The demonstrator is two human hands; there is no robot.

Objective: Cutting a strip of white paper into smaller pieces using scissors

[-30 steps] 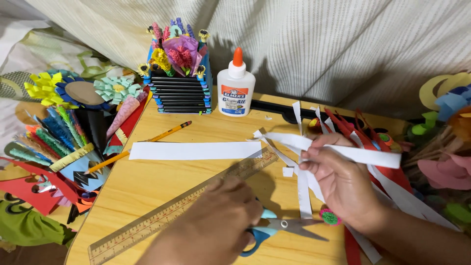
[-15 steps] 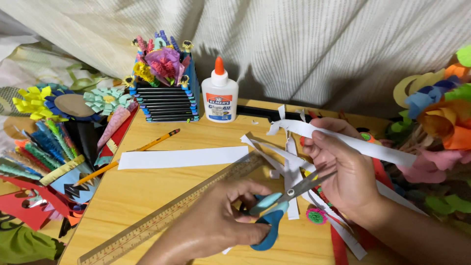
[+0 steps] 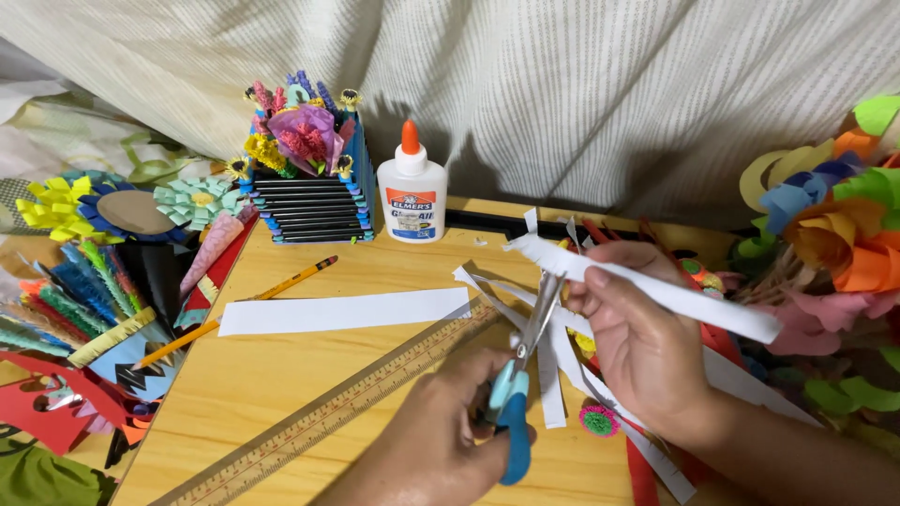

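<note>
Long white paper strip, flat and narrow, with ragged cut end at upper left, slanting down to the right just above and to the right of the scissors. Gripped by the right hand: thumb pressed on top of the strip, other fingers curled under it, clenched on the paper. More white strips hanging and lying loose under this hand, fanned out on the wooden surface.

Blue-handled scissors with metal blades held in the left hand, near the bottom middle. Fingers of this hand closed through and around the blue handles, grasping firmly. Blades pointing up toward the held strip, tips close together, just beside the lower edge of the paper; touching or not, cannot tell.

Left of the scissors, a long wooden ruler lying diagonal on the surface. Above the ruler, another wide white paper strip lying flat, and a yellow pencil further left. Well above the scissors, a white glue bottle with orange cap standing upright, next to it a box of dark stacked sticks filled with paper flowers. Far left of the scissors, many coloured paper pieces. Far right, rolled paper flowers in orange, green and pink. Small pink and green paper rosette just right of the scissors, under the right hand.
</note>
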